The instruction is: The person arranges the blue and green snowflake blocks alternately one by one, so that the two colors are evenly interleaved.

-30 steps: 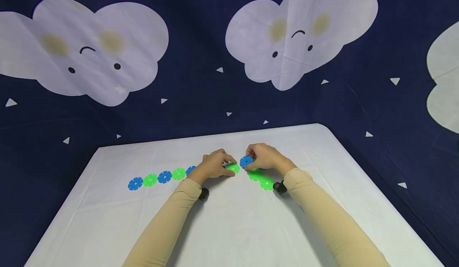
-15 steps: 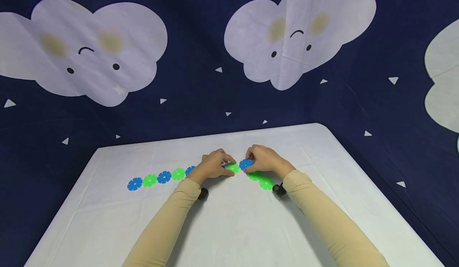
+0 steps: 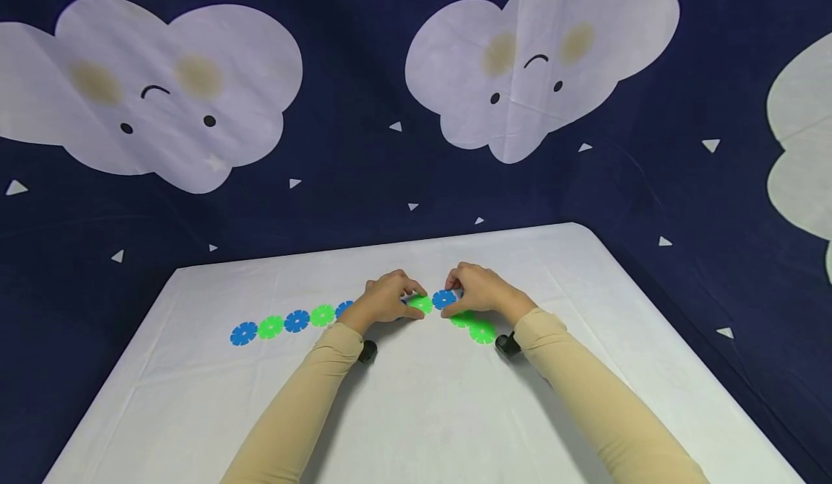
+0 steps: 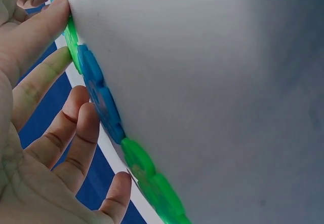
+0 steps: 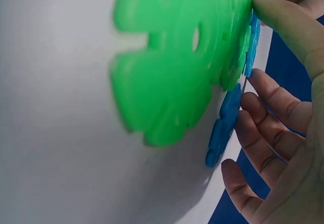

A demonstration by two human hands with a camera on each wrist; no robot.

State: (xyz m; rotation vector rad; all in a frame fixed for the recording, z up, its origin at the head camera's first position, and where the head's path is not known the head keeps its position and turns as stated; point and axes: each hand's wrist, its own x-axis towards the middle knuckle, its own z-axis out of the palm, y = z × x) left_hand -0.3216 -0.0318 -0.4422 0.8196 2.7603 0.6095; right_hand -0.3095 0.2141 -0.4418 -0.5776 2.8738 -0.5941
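Flat notched plastic discs, blue and green, lie in a row across the table. My left hand [image 3: 388,297] pinches the green disc [image 3: 422,305] at the row's right end between thumb and index finger. My right hand [image 3: 479,287] pinches a blue disc [image 3: 444,299] right beside that green one; I cannot tell whether their notches are joined. Beneath the right hand lie two overlapping green discs [image 3: 482,332], the nearer one large in the right wrist view. Another blue disc [image 5: 224,127] lies by the right fingers. The left hand hides part of the row.
The row runs left through green and blue discs to a blue disc [image 3: 243,334]. A white cloth covers the table [image 3: 416,412]. Behind stands a dark blue curtain [image 3: 364,202] with clouds. A black wrist camera [image 3: 508,345] sits under the right wrist, near the green discs.
My right hand has lowered the blue disc and brought it level with and close beside the green disc. The left hand has stayed nearly still, keeping its pinch.
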